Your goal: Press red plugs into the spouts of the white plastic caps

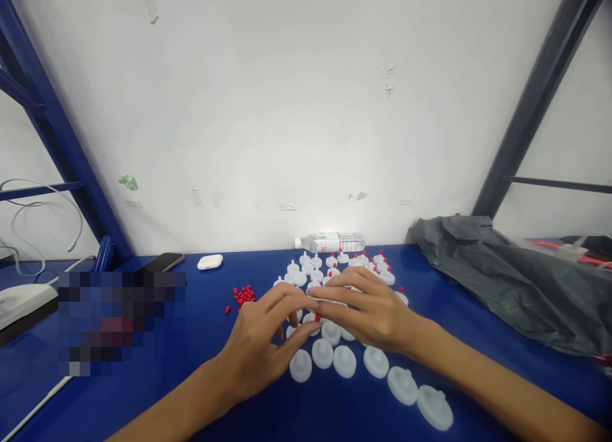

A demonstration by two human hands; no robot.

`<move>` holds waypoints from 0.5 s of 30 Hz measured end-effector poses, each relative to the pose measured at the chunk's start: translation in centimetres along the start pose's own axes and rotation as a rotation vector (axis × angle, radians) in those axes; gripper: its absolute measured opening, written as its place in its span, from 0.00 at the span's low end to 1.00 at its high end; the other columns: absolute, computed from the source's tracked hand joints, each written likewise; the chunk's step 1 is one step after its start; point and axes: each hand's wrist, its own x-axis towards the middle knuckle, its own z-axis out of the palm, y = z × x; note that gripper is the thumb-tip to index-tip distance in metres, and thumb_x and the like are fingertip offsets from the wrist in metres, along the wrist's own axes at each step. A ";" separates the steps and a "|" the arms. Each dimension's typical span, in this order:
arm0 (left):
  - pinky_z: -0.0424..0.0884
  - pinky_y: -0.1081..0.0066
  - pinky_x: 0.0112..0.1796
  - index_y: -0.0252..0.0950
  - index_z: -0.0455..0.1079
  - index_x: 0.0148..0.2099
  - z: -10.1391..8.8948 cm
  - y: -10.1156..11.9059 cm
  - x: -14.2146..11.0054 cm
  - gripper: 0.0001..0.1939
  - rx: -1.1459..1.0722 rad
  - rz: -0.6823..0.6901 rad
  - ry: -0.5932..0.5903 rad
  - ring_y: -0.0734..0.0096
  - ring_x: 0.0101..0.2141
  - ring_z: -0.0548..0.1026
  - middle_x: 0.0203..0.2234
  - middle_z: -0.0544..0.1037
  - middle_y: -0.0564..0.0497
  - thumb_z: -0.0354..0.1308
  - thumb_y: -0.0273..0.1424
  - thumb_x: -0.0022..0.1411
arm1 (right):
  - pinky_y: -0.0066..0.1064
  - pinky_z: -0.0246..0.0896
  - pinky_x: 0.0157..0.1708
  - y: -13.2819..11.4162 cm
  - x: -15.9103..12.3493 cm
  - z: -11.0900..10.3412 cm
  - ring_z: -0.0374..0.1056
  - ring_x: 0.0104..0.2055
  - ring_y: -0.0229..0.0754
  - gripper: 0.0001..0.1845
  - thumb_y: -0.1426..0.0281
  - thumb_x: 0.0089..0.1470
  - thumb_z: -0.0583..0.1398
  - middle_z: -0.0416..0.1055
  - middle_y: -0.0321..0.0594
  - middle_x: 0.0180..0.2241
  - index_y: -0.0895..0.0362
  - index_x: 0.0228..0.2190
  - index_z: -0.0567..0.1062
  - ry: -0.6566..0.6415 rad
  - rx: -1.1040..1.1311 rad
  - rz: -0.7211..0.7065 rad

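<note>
My left hand (261, 330) is closed, pinching a small red cap (318, 317) between thumb and fingers at the tip of a white nozzle lid. From the other side, the fingers of my right hand (370, 308) curve together and meet my left fingertips. Its thumb and whatever it grips are hidden beneath the hand. Around and under both hands stand several white round nozzle lids (345, 361); some at the back right carry red caps (380, 253). A small heap of loose red caps (245, 295) lies left of the lids.
A clear plastic bottle (329, 242) lies on its side against the wall. On the blue table (201, 340), a white earbud case (210, 261) and a phone (165, 262) are at the left. Black plastic sheeting (516, 289) covers the right side. A blurred patch hides the left part.
</note>
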 end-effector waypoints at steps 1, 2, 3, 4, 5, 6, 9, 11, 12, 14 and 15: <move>0.71 0.80 0.24 0.41 0.70 0.54 0.0 0.2 0.0 0.15 -0.007 -0.033 0.014 0.78 0.30 0.75 0.43 0.75 0.48 0.63 0.26 0.66 | 0.38 0.68 0.42 -0.1 0.1 -0.1 0.72 0.45 0.43 0.11 0.78 0.65 0.57 0.81 0.41 0.47 0.59 0.45 0.78 0.011 -0.006 -0.014; 0.71 0.80 0.23 0.42 0.68 0.57 0.0 0.4 0.0 0.19 -0.014 -0.060 0.018 0.77 0.31 0.75 0.46 0.74 0.47 0.63 0.27 0.65 | 0.38 0.68 0.44 -0.2 0.3 -0.2 0.72 0.46 0.43 0.11 0.78 0.66 0.57 0.81 0.40 0.47 0.59 0.44 0.78 0.021 -0.011 -0.031; 0.72 0.80 0.23 0.43 0.66 0.60 0.0 0.6 -0.1 0.23 -0.018 -0.077 0.010 0.75 0.33 0.76 0.49 0.73 0.45 0.64 0.28 0.64 | 0.38 0.68 0.46 -0.3 0.5 -0.4 0.72 0.48 0.43 0.11 0.77 0.66 0.57 0.81 0.40 0.47 0.60 0.44 0.79 0.031 -0.018 -0.053; 0.73 0.79 0.24 0.43 0.64 0.63 -0.1 0.7 -0.2 0.27 -0.019 -0.084 -0.009 0.73 0.35 0.76 0.52 0.72 0.44 0.64 0.28 0.63 | 0.37 0.68 0.48 -0.5 0.6 -0.5 0.72 0.49 0.42 0.11 0.77 0.66 0.57 0.81 0.39 0.46 0.60 0.43 0.79 0.041 -0.027 -0.076; 0.75 0.78 0.27 0.44 0.61 0.65 -0.1 0.8 -0.3 0.30 -0.016 -0.078 -0.028 0.72 0.36 0.77 0.55 0.72 0.43 0.64 0.28 0.62 | 0.37 0.68 0.49 -0.7 0.8 -0.7 0.72 0.51 0.42 0.11 0.77 0.66 0.57 0.81 0.39 0.46 0.60 0.42 0.80 0.049 -0.038 -0.102; 0.77 0.75 0.29 0.44 0.60 0.66 0.0 0.9 -0.4 0.33 -0.005 -0.062 -0.043 0.72 0.35 0.78 0.55 0.73 0.43 0.63 0.28 0.61 | 0.36 0.68 0.50 -0.9 0.9 -0.8 0.72 0.52 0.41 0.11 0.77 0.65 0.57 0.81 0.39 0.46 0.59 0.42 0.80 0.057 -0.051 -0.129; 0.79 0.71 0.36 0.43 0.61 0.65 0.1 1.0 -0.8 0.34 0.041 -0.015 -0.046 0.73 0.28 0.77 0.45 0.81 0.48 0.63 0.27 0.58 | 0.35 0.68 0.53 -1.4 0.9 -1.0 0.70 0.55 0.39 0.12 0.77 0.64 0.57 0.81 0.37 0.46 0.57 0.41 0.81 0.053 -0.078 -0.187; 0.78 0.73 0.33 0.41 0.63 0.62 0.3 1.0 -0.8 0.32 0.050 0.016 -0.026 0.75 0.25 0.77 0.38 0.82 0.51 0.63 0.27 0.56 | 0.34 0.69 0.52 -1.5 0.8 -1.0 0.70 0.55 0.39 0.12 0.75 0.64 0.57 0.81 0.36 0.47 0.55 0.40 0.82 0.045 -0.083 -0.202; 0.77 0.75 0.31 0.41 0.63 0.61 0.4 1.0 -0.7 0.31 0.049 0.034 -0.011 0.75 0.24 0.76 0.37 0.82 0.52 0.63 0.26 0.55 | 0.34 0.70 0.52 -1.5 0.8 -0.9 0.70 0.55 0.38 0.12 0.75 0.64 0.57 0.81 0.36 0.47 0.55 0.40 0.82 0.043 -0.084 -0.206; 0.75 0.77 0.27 0.39 0.64 0.60 0.5 0.9 -0.5 0.30 0.044 0.085 0.035 0.76 0.23 0.76 0.34 0.82 0.53 0.63 0.26 0.55 | 0.34 0.70 0.51 -1.5 0.7 -0.8 0.70 0.55 0.39 0.11 0.75 0.64 0.58 0.81 0.36 0.47 0.56 0.40 0.82 0.049 -0.082 -0.210; 0.74 0.77 0.26 0.38 0.64 0.59 0.6 0.8 -0.4 0.29 0.043 0.107 0.060 0.76 0.22 0.75 0.33 0.82 0.53 0.63 0.26 0.55 | 0.34 0.70 0.51 -1.4 0.7 -0.7 0.70 0.55 0.39 0.11 0.75 0.63 0.58 0.81 0.36 0.47 0.57 0.40 0.81 0.053 -0.077 -0.210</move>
